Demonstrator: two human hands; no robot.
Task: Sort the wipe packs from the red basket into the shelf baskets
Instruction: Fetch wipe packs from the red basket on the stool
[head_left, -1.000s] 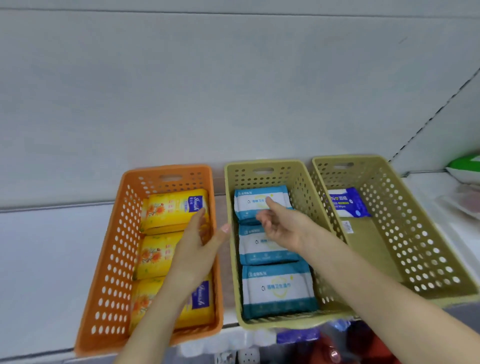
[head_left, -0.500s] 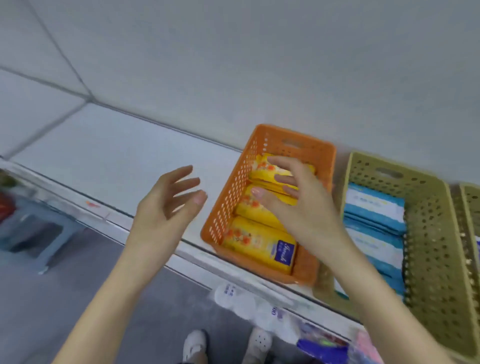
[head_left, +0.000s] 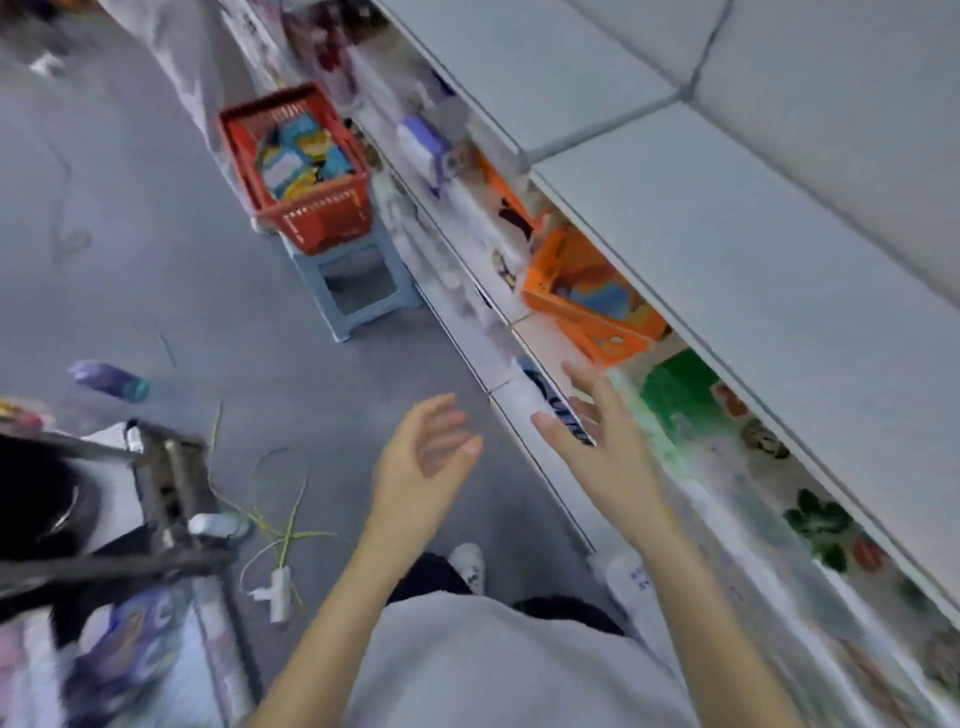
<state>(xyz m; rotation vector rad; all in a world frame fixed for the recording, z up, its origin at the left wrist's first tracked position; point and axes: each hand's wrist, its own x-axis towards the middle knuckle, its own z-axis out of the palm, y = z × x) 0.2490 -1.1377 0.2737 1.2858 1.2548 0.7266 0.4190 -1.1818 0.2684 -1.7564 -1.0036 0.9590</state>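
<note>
left hand (head_left: 421, 457): grip released, holds nothing, over floor (head_left: 156, 270) | right hand (head_left: 605, 447): grip released, fingers spread, beside lower shelf (head_left: 540, 338) edge | wipe packs (head_left: 298, 156): piled in red basket (head_left: 317, 215) on blue stool (head_left: 317, 283), well ahead of both hands | orange box (head_left: 587, 296) on lower shelf; green cords (head_left: 291, 514) on floor

Single head view — tilted, looking steeply down, floor (head_left: 156, 270) left, shelves (head_left: 727, 291) right, blurred

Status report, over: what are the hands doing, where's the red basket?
Left hand, right hand open, empty. Red basket on blue stool, wipe packs inside. Floor path to it looks clear.
</note>
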